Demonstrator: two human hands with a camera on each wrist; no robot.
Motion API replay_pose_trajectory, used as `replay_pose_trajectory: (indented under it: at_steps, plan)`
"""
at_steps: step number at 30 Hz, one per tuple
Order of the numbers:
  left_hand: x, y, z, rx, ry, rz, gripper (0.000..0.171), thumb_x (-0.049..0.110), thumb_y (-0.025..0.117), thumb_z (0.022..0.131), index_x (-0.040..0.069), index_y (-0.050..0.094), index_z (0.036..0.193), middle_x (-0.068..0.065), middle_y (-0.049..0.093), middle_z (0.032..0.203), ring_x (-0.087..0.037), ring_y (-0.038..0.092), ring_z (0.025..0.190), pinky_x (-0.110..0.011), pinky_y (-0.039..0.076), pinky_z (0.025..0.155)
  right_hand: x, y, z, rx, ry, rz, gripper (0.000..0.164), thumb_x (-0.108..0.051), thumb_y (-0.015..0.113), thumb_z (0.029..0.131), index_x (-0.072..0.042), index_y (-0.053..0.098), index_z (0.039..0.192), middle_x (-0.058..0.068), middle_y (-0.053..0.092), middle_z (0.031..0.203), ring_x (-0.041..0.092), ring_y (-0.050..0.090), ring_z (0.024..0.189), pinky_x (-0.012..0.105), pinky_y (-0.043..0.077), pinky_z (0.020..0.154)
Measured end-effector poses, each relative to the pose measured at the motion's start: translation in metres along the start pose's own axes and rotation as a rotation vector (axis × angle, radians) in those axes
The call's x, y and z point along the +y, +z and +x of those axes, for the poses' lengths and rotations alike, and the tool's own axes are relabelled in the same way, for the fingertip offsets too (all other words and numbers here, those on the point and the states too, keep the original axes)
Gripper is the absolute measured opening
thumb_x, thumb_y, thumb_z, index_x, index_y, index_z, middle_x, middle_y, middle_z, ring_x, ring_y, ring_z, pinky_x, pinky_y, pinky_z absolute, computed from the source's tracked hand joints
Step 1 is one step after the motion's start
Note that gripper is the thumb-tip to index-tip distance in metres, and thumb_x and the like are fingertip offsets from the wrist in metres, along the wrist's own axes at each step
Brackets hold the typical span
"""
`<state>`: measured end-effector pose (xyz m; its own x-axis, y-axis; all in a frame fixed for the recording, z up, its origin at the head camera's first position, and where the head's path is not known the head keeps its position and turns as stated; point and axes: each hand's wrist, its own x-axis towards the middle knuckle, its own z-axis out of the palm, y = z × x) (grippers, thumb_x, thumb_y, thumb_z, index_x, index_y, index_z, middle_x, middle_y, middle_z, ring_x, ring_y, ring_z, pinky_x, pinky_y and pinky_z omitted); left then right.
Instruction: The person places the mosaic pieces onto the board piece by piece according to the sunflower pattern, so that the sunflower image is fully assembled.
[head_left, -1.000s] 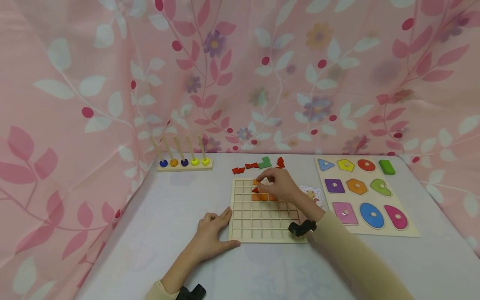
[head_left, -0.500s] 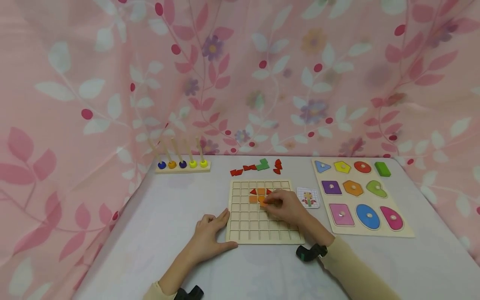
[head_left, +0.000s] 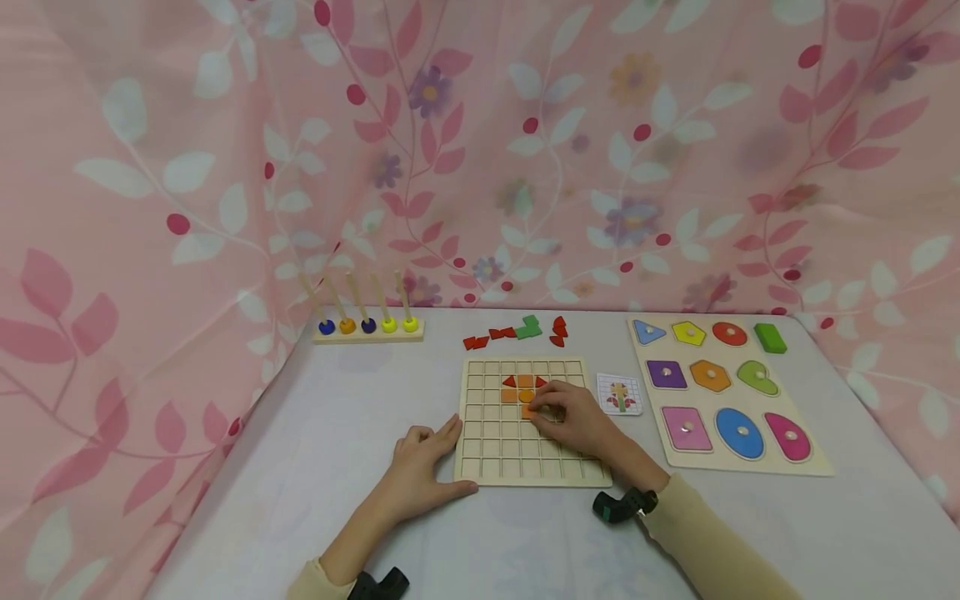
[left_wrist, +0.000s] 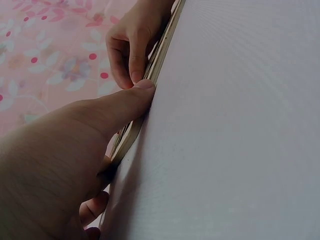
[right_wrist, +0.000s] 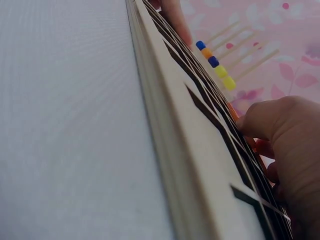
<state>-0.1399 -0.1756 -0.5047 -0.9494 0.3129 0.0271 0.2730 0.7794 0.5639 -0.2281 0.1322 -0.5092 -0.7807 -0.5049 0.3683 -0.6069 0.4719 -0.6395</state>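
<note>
A wooden grid board [head_left: 495, 458] lies on the table, seen nearly edge-on in both wrist views. My left hand [head_left: 422, 468] rests at its near left corner, thumb along the front edge and fingers extended up the left side; the left wrist view shows the thumb [left_wrist: 122, 107] pressing the rim. My right hand [head_left: 579, 423] pinches an orange square tile [head_left: 527, 412] at a cell just below a round orange tile [head_left: 527, 396]. Orange squares and red triangles [head_left: 509, 382] fill cells around it; the hand partly covers those on the right.
A pattern card [head_left: 618, 395] lies right of the board, beside a shape puzzle [head_left: 723, 425] and a green block [head_left: 770, 338]. Behind the board are loose red pieces [head_left: 476, 342] and green pieces [head_left: 528, 327]. A peg stand [head_left: 369, 337] with coloured beads stands back left.
My right hand has come from the board's upper rows down toward me, bringing the orange square tile to the cell below the round one. The left hand has stayed put.
</note>
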Motion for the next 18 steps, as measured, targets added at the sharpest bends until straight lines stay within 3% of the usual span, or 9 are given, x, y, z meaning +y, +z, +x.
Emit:
replay_pose_trajectory:
  at_steps: [4, 9, 18]
  plan:
    - [0.001, -0.001, 0.0003, -0.003, -0.002, -0.001, 0.101, 0.06, 0.088, 0.08, 0.01, 0.05, 0.158, -0.001, 0.042, 0.168, -0.024, 0.044, 0.124, -0.05, 0.033, 0.101, 0.0015, 0.0003, 0.0005, 0.01, -0.025, 0.006, 0.012, -0.011, 0.086, 0.09, -0.013, 0.084, 0.102, -0.001, 0.071, 0.108, 0.017, 0.064, 0.096, 0.026, 0.055, 0.074]
    - [0.0016, -0.0016, 0.0004, 0.001, 0.0, -0.002, 0.1, 0.06, 0.088, 0.08, 0.01, 0.05, 0.158, -0.001, 0.042, 0.168, -0.023, 0.044, 0.123, -0.049, 0.033, 0.1, 0.0032, 0.0007, 0.001, 0.002, -0.01, 0.0, 0.012, -0.012, 0.085, 0.091, -0.014, 0.084, 0.103, -0.004, 0.073, 0.109, 0.018, 0.068, 0.105, 0.035, 0.059, 0.091]
    - [0.001, -0.0005, -0.0002, 0.004, 0.001, -0.001, 0.1, 0.061, 0.088, 0.079, 0.011, 0.051, 0.158, 0.0, 0.043, 0.167, -0.023, 0.044, 0.124, -0.048, 0.033, 0.099, 0.0005, -0.0005, 0.001, -0.021, 0.016, -0.005, 0.013, -0.01, 0.084, 0.091, -0.013, 0.085, 0.105, -0.001, 0.075, 0.113, 0.024, 0.07, 0.112, 0.047, 0.056, 0.101]
